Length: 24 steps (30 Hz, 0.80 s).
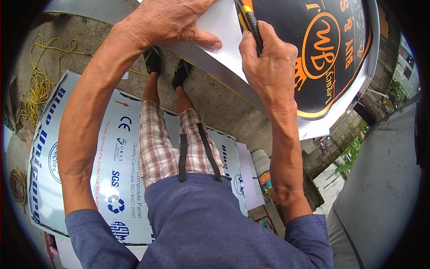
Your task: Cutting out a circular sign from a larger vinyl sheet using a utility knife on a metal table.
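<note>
A black and orange printed sign (324,58) with a white border lies on the work surface at the top right. My right hand (268,60) is closed round a black and yellow utility knife (253,29), held over the sign's left white margin. Where the blade meets the sheet is hidden beyond the upper edge. My left hand (172,27) lies flat on the white sheet (219,27), its thumb stretched toward the knife. The tips of its other fingers run out of the picture.
A pale composite panel (103,179) with blue print lies low behind me. Yellow cord (38,92) is heaped on the concrete floor (96,36) at the left. A grey covered surface (376,179) stands at the right. My feet are below the work surface's edge.
</note>
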Motion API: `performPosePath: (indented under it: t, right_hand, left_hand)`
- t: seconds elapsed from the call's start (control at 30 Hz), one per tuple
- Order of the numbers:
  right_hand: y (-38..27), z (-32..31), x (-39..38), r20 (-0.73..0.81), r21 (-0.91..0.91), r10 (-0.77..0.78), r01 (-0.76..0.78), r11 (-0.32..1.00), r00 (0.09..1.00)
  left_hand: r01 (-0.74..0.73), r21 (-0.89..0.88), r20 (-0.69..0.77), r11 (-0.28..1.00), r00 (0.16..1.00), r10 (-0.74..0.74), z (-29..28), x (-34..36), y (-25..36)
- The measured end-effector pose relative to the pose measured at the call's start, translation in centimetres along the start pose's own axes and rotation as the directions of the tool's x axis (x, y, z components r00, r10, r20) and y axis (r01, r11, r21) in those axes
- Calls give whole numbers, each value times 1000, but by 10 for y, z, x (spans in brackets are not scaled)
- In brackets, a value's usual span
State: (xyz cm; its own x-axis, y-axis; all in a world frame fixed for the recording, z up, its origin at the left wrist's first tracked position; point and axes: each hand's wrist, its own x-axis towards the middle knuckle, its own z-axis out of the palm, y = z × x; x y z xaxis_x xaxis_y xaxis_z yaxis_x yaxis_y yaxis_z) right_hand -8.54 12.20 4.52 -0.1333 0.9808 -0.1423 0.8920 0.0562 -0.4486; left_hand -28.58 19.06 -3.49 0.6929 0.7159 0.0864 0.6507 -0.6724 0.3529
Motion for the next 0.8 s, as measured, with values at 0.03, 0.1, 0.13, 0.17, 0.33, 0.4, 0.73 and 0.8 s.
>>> performPosePath:
  t: [0.03,0.1,0.13,0.17,0.33,0.4,0.73,0.8]
  right_hand:
    - [-1,0,0,10,2,10,-10,1000,1000]
    - [-2,-2,0,21,4,20,-21,1000,1000]
    - [-4,-3,0,39,9,47,-47,999,998]
    - [-5,-3,0,57,13,73,-74,997,996]
    - [-4,-3,-1,35,7,43,-44,999,998]
    - [-3,-3,-1,42,2,57,-57,998,997]
    - [0,-3,-3,25,1,17,-17,1000,1000]
    - [-1,-3,-3,30,-8,16,-16,1000,999]
  left_hand:
    - [-1,-5,-4,1000,1000,1,1,0,0]
    - [-17,-11,-43,1000,999,16,5,-1,-3]
    - [-34,-18,-81,999,996,32,6,-2,-4]
    - [-33,-18,-81,999,996,31,7,-4,-6]
    - [1,16,-4,1000,1000,-1,-2,0,-2]
    - [7,18,7,1000,1000,-7,-5,0,0]
    - [-2,9,-15,1000,1000,2,1,0,-1]
    - [-38,-45,-84,998,996,34,5,0,-5]
